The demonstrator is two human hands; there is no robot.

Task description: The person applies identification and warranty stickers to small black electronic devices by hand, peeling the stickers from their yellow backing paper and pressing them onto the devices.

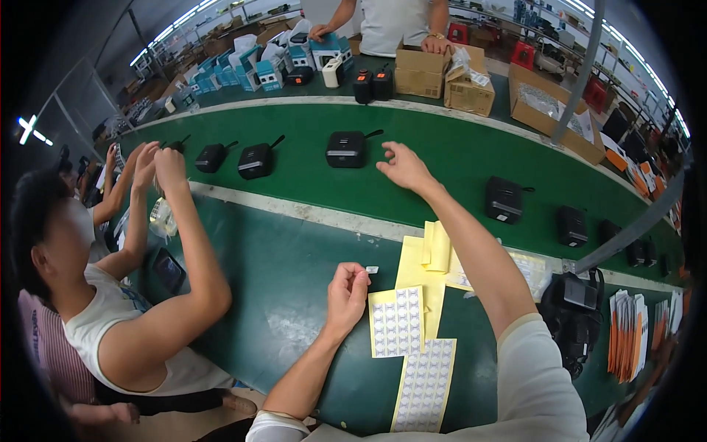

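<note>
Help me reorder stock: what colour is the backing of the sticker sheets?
Pale yellow, with rows of small white stickers; the sticker sheets show best in the head view.

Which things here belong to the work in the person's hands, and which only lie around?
In use:
left hand
right hand
sticker sheets
black device on the green belt

Lying about:
cardboard boxes
blue-and-white boxes
orange packets

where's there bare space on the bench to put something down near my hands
Bare green bench lies left of the left hand, between the pale strip and the co-worker's arm. The belt is open between the black device near the right hand and the next device. Crowded: the sticker sheets and yellow backing sheets.
</note>
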